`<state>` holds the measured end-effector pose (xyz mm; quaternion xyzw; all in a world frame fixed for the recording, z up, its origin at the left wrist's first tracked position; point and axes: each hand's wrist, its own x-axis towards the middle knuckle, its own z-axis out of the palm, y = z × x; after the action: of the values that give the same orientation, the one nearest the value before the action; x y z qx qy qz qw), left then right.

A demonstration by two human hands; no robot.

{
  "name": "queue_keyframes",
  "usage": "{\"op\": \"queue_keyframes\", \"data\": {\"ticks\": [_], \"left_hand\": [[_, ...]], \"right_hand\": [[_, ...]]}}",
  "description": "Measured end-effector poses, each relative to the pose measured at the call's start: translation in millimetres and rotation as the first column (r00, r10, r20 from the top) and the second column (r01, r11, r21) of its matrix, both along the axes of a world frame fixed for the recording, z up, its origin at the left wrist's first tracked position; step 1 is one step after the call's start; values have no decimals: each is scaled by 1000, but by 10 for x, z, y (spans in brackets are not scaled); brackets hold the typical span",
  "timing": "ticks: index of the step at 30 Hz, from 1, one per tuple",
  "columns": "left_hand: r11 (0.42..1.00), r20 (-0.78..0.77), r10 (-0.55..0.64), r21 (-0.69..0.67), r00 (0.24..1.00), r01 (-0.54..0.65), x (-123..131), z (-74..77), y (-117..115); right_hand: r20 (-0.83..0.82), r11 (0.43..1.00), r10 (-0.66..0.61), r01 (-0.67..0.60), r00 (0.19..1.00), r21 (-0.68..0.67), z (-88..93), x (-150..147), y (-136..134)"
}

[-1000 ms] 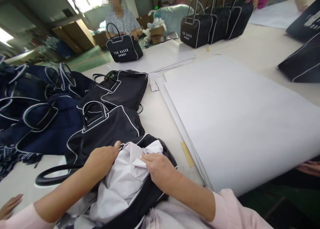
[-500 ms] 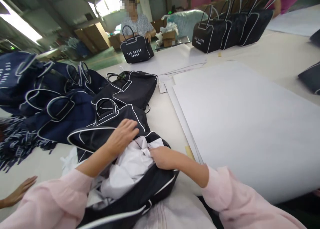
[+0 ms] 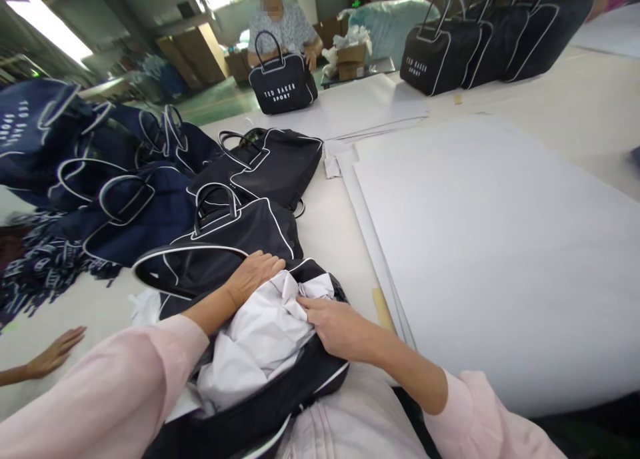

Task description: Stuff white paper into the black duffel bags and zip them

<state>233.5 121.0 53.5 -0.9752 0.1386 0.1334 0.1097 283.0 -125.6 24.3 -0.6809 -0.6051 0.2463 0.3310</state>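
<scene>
A black bag (image 3: 280, 392) with white piping lies open at the near edge of the counter (image 3: 330, 232), against the person's lap, its mouth full of crumpled white paper (image 3: 260, 342). The left hand (image 3: 253, 277) rests at the far side of the opening, fingers curled over the paper and the bag's rim. The right hand (image 3: 340, 325) presses flat on the paper from the right, fingers loose, gripping nothing. Just beyond lie more black bags (image 3: 260, 172), with a heap of navy bags (image 3: 100, 172) to the left. A large stack of white paper sheets (image 3: 490, 245) fills the right. Another person's hand (image 3: 55, 353) lies flat at the near left. At the far end a co-worker holds an upright bag (image 3: 283, 85).
</scene>
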Motion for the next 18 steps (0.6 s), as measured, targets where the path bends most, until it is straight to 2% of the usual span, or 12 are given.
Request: {"op": "queue_keyframes", "data": {"ticks": [5, 12, 15, 18], "left_hand": [[999, -1, -10, 36, 1000, 10, 53, -52, -26], [998, 34, 3, 59, 999, -5, 4, -55, -47], [999, 177, -39, 25, 983, 35, -173, -89, 17], [998, 384, -19, -52, 923, 42, -380, -150, 109]], "right_hand": [[-118, 997, 21, -11, 993, 82, -64, -15, -67], [-127, 992, -82, 93, 988, 83, -111, -62, -86], [-165, 994, -78, 89, 983, 62, -100, -71, -71], [-180, 993, -105, 113, 978, 34, -91, -84, -41]]}}
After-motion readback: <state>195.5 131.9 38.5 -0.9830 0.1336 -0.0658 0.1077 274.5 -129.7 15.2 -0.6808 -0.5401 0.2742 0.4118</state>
